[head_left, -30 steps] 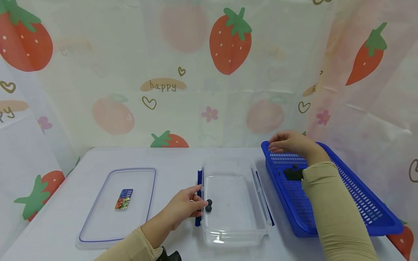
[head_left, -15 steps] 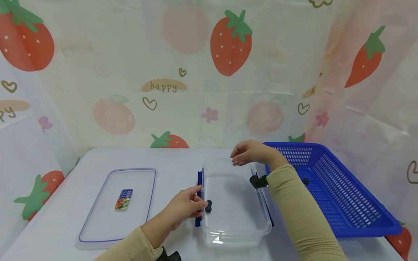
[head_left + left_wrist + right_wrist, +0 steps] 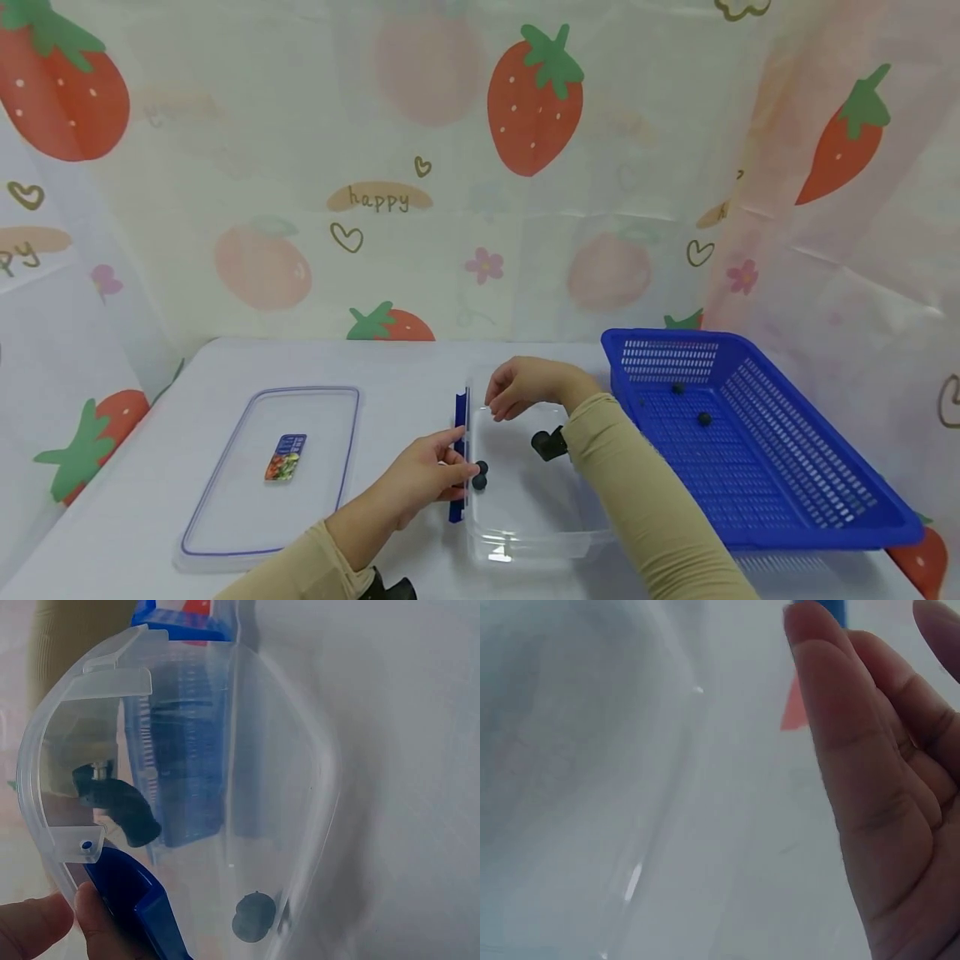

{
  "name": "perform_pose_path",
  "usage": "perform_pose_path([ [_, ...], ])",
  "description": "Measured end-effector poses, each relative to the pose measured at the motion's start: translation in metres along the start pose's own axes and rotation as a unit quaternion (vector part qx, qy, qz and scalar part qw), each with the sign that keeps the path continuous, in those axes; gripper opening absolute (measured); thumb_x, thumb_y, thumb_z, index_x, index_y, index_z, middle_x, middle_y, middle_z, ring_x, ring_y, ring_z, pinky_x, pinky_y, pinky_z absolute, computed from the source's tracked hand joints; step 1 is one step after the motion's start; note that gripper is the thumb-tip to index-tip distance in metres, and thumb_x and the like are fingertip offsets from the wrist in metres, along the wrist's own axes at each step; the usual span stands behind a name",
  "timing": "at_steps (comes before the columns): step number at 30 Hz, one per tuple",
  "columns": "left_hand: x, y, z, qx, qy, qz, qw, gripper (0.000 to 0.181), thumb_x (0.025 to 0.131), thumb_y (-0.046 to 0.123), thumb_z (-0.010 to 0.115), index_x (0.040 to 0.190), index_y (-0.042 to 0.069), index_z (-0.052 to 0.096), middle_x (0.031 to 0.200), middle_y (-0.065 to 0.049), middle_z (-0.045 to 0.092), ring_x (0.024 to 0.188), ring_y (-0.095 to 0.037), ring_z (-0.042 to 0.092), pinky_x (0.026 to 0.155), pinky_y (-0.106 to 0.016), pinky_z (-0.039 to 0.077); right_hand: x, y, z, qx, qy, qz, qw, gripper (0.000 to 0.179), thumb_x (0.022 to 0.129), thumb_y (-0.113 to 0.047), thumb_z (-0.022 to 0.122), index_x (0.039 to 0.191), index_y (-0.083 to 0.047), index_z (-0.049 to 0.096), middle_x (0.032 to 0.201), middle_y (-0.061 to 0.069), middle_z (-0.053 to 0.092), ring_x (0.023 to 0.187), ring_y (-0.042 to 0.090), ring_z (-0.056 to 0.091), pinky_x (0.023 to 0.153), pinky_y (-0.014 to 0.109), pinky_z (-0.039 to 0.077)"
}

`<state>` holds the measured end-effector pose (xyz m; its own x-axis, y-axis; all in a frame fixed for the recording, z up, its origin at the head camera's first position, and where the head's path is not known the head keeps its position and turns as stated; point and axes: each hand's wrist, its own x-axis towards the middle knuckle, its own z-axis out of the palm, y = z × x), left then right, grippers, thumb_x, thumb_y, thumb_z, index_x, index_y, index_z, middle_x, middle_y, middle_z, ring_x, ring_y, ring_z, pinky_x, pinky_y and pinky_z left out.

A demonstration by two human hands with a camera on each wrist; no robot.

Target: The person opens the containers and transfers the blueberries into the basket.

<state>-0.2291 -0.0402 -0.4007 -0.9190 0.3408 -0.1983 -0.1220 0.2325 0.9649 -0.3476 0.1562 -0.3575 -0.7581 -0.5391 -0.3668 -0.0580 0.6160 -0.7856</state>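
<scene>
A clear plastic box (image 3: 525, 537) with blue side latches stands open on the white table. My left hand (image 3: 431, 477) grips its left edge, thumb and finger at the rim beside the blue latch (image 3: 135, 900). Two small dark balls (image 3: 480, 482) lie inside against that left wall; in the left wrist view the dark balls (image 3: 255, 916) overlap. Over the box's far left part hovers my right hand (image 3: 534, 385), fingers bent downward. In the right wrist view its fingers (image 3: 862, 772) are bent, and no object shows between them; the fingertips are partly cut off.
To the right sits a blue perforated basket (image 3: 840, 533) with two small dark balls (image 3: 704, 419) on its floor. A clear lid with a blue seal (image 3: 225, 500) and a printed label (image 3: 285, 457) lies at the left. Patterned cloth walls stand behind and beside the table.
My right hand has moved left and down, from above the blue basket to over the clear box. My left hand and the two balls in the box stay where they were.
</scene>
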Motion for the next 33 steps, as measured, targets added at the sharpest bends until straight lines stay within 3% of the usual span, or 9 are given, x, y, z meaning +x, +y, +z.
perform_pose_path([
  [6,0.002,0.000,0.000,-0.003,-0.001,0.003,1.0000,0.072,0.083,0.013,0.067,0.143,0.005,0.028,0.085,-0.009,0.053,0.073,-0.017,0.060,0.069,-0.028,0.055,0.007,0.005,0.008,0.003,-0.008,0.001,1.0000,0.021,0.083,-0.002,0.063,0.101,0.009,0.061,0.094,0.019,0.065,0.086,0.029,0.064,0.074,0.032,0.054],
  [11,0.002,0.000,0.001,-0.008,-0.004,0.008,0.9999,0.072,0.084,0.012,0.066,0.143,0.004,0.027,0.085,-0.009,0.053,0.074,-0.017,0.060,0.069,-0.028,0.055,0.014,0.014,0.018,-0.007,-0.028,0.015,0.9995,0.015,0.083,-0.002,0.063,0.096,0.005,0.064,0.087,0.013,0.066,0.080,0.022,0.065,0.073,0.032,0.055],
  [19,-0.002,0.001,0.001,-0.008,-0.005,0.015,0.9998,0.071,0.084,0.011,0.065,0.143,0.002,0.026,0.084,-0.007,0.053,0.072,-0.014,0.058,0.068,-0.028,0.055,0.020,0.025,0.027,-0.005,-0.044,0.065,0.9969,0.009,0.082,0.001,0.063,0.090,0.001,0.066,0.085,0.012,0.067,0.076,0.021,0.064,0.071,0.032,0.055],
  [33,0.001,-0.002,0.001,-0.015,-0.013,0.013,0.9997,0.071,0.085,0.012,0.065,0.143,0.003,0.026,0.085,-0.008,0.052,0.074,-0.016,0.059,0.070,-0.028,0.055,0.023,0.030,0.039,0.013,-0.102,0.071,0.9922,0.008,0.081,0.004,0.060,0.089,0.003,0.064,0.083,0.014,0.068,0.074,0.021,0.066,0.070,0.034,0.055],
])
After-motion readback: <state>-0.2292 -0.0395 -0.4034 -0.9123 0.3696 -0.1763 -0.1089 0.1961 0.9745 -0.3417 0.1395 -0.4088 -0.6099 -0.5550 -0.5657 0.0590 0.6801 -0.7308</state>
